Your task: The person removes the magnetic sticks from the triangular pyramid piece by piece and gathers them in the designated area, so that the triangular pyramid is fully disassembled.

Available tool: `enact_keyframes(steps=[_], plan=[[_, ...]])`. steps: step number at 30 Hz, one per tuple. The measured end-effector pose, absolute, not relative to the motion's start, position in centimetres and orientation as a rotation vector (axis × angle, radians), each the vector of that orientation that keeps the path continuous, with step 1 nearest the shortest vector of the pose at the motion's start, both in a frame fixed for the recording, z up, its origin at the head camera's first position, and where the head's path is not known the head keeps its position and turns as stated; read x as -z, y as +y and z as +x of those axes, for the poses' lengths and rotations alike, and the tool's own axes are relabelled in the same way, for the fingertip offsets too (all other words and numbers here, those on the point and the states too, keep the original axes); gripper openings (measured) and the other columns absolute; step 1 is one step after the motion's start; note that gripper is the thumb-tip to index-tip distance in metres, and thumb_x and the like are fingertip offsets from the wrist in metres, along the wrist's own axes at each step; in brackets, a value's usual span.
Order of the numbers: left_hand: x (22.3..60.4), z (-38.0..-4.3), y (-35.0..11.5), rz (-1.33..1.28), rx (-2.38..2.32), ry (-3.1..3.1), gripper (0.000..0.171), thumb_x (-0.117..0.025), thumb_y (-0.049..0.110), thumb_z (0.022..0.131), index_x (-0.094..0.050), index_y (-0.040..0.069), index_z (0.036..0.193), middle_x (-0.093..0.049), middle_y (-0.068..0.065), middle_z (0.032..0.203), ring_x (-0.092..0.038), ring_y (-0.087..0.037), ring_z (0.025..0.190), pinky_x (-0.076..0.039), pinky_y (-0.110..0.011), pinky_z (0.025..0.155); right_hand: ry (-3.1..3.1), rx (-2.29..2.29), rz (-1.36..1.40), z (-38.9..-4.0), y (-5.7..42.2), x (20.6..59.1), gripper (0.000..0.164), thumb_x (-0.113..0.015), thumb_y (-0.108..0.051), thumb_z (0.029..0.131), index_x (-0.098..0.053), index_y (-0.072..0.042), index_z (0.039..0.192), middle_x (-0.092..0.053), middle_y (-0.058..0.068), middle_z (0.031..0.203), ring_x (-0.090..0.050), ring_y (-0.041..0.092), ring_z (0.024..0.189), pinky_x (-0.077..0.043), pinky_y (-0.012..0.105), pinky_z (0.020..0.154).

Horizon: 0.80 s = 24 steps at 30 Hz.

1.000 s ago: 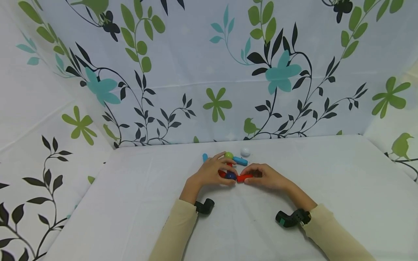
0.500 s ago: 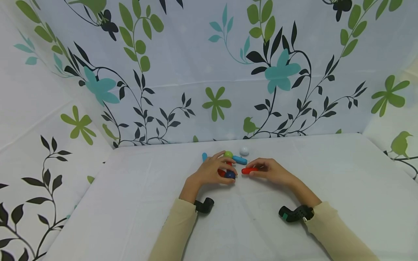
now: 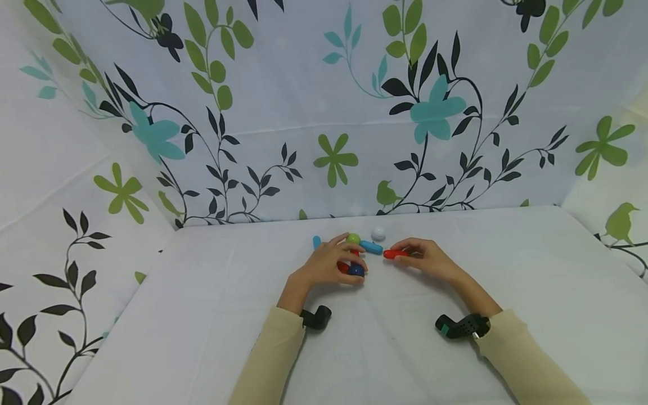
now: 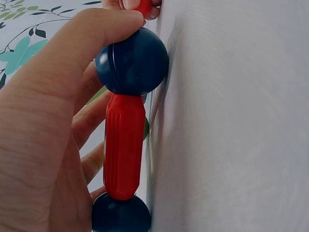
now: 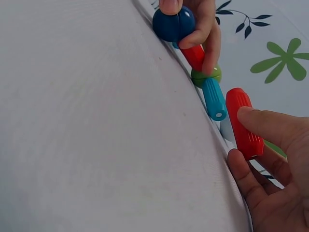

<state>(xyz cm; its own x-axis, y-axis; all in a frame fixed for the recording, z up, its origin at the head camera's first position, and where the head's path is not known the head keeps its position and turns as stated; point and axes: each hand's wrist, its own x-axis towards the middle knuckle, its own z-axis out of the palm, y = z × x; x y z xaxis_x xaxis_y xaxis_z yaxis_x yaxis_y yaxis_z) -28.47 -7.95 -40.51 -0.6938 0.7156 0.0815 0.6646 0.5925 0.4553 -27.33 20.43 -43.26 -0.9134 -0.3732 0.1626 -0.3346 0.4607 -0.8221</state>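
My left hand point(image 3: 329, 264) pinches a dark blue ball point(image 4: 133, 60) between thumb and fingers. A fluted red rod point(image 4: 124, 145) joins it to a second dark blue ball point(image 4: 120, 212). Another red rod point(image 5: 193, 57) runs from the pinched ball to a green ball point(image 3: 353, 239), from which a light blue rod point(image 5: 214, 99) sticks out. My right hand point(image 3: 427, 259) grips a loose red rod point(image 5: 241, 121) by thumb and fingers, to the right of the light blue rod. In the head view the left fingers hide part of the joined pieces.
A white ball point(image 3: 378, 233) lies on the white table point(image 3: 481, 253) behind the light blue rod. Left of the green ball, another light blue rod point(image 3: 316, 242) shows behind my left hand. A leaf-patterned cloth point(image 3: 283, 112) rises beyond the table's back edge.
My right hand has moved the red rod from beside the pinched blue ball, back and to the right, near the light blue rod. My left hand keeps its place.
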Motion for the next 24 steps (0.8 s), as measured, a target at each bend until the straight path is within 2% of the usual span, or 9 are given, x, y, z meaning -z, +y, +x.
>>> enact_keyframes(steps=[2, 9, 20, 24], plan=[[40.6, -28.5, -8.0, 1.178, -0.7, 2.704, 0.023, -0.076, 0.037, 0.084, -0.074, 0.025, 0.104, -0.054, 0.003, 0.139, -0.016, -0.035, 0.148, -0.022, -0.064, 0.111, 2.663, 1.494, -0.624, -27.4, 20.4, 43.5, 0.029, -0.067, -0.012, 0.092, -0.065, -0.002, 0.12, -0.066, 0.015, 0.117, -0.059, 0.028, 0.105, -0.048, 0.023, 0.085], [40.9, -28.6, -8.1, 1.177, -0.687, 2.715, 0.024, -0.075, 0.038, 0.084, -0.074, 0.026, 0.105, -0.054, 0.003, 0.139, -0.017, -0.034, 0.148, -0.023, -0.064, 0.111, 2.724, 1.48, -0.535, -28.0, 20.8, 43.7, 0.031, -0.067, -0.015, 0.093, -0.065, -0.004, 0.121, -0.065, 0.015, 0.118, -0.059, 0.03, 0.106, -0.048, 0.033, 0.088], [41.0, -28.7, -8.2, 1.14, -0.671, 2.729, 0.024, -0.075, 0.041, 0.084, -0.074, 0.029, 0.105, -0.053, 0.007, 0.14, -0.015, -0.03, 0.149, -0.02, -0.063, 0.112, 2.773, 1.451, -0.478, -29.8, 21.5, 43.7, 0.03, -0.065, -0.013, 0.094, -0.064, -0.002, 0.121, -0.063, 0.017, 0.121, -0.057, 0.03, 0.107, -0.046, 0.036, 0.089], [41.0, -28.7, -8.1, 1.151, -0.675, 2.724, 0.025, -0.075, 0.041, 0.084, -0.074, 0.028, 0.105, -0.053, 0.007, 0.14, -0.015, -0.031, 0.149, -0.021, -0.063, 0.112, 2.789, 1.446, -0.483, -30.5, 21.6, 43.8, 0.03, -0.065, -0.012, 0.093, -0.064, -0.002, 0.121, -0.062, 0.018, 0.123, -0.056, 0.032, 0.107, -0.046, 0.043, 0.093]])
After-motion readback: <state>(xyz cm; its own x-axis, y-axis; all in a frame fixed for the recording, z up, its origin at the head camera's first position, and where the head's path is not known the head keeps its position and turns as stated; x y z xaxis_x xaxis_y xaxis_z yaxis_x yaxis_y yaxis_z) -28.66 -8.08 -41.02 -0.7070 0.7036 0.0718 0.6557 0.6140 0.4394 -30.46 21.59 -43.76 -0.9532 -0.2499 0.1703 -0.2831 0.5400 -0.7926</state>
